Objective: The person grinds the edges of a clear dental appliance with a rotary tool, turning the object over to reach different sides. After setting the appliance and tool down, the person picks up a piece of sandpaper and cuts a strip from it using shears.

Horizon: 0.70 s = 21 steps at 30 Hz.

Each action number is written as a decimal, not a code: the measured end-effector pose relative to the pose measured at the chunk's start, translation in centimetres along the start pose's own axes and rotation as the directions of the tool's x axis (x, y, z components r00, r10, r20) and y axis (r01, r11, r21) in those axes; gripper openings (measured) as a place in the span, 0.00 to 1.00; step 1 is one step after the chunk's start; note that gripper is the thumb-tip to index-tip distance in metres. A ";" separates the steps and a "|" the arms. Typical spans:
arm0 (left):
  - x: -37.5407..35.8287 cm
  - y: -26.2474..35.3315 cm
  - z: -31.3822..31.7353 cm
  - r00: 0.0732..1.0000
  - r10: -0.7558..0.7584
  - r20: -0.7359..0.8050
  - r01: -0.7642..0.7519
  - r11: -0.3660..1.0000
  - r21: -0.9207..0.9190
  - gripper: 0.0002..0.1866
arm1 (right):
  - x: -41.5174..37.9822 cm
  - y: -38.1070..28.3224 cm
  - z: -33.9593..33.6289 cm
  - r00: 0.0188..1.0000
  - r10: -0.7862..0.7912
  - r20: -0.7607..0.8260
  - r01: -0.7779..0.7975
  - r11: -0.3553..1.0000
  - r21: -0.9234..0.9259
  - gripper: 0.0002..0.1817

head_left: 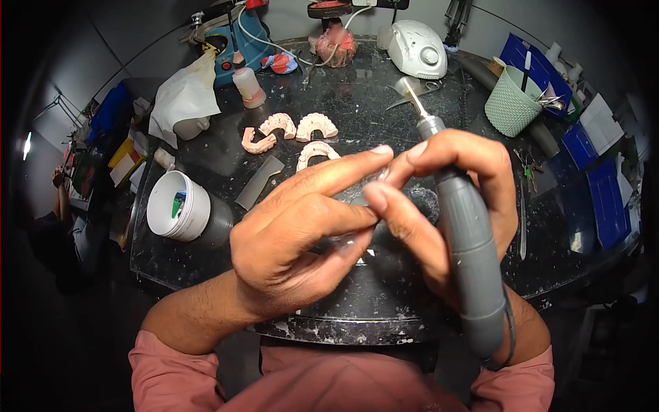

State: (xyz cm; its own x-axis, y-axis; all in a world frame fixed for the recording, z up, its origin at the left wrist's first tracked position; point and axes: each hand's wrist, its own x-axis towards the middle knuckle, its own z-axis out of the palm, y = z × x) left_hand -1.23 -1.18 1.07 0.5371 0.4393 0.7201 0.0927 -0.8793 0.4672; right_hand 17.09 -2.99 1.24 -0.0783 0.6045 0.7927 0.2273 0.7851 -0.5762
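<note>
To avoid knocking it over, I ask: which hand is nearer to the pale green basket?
Right. The right hand, holding the grey handpiece, is to the near left of the basket; the left hand is farther left.

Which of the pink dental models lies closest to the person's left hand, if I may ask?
The front model, partly hidden behind the fingers of the left hand. The other three models lie farther off, uncovered by fingers.

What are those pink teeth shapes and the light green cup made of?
The pink teeth shapes look like plaster, since they're matte and chalky. The light green cup is probably plastic, fairly matte, with an even, molded-looking bumpy pattern.
</note>
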 end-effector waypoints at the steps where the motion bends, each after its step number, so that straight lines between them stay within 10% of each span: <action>1: 0.2 -0.2 -0.2 0.999 0.019 0.036 -0.020 1.000 0.019 0.20 | 0.1 -0.3 0.2 0.992 0.119 -0.031 -0.115 0.987 0.112 0.22; 5: 0.4 0.4 0.7 0.968 -0.212 -0.138 0.120 0.864 -0.489 0.28 | 0.7 0.0 -0.5 0.987 0.154 -0.049 -0.144 0.975 0.168 0.20; 9: 0.8 0.4 0.1 0.939 -0.333 -0.084 0.304 0.919 -0.250 0.20 | 0.8 0.1 -1.0 0.996 0.094 0.008 -0.094 0.987 0.131 0.18; 17: 1.1 0.9 0.4 0.731 -0.680 0.053 0.469 0.446 -0.762 0.11 | 0.9 -0.8 -0.7 0.967 0.240 -0.089 -0.217 0.952 0.217 0.12; 21: 1.0 0.3 0.7 0.716 -0.698 0.009 0.395 0.394 -0.830 0.08 | 1.0 -1.2 -2.6 0.995 -0.092 0.026 0.096 0.963 -0.253 0.30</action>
State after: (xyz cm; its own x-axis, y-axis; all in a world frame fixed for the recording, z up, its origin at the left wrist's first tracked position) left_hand -0.09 -1.13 1.57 0.3274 0.9267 0.1843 -0.4469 -0.0200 0.8943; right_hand 19.23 -3.65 3.22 -0.1241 0.5331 0.8369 0.4572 0.7793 -0.4286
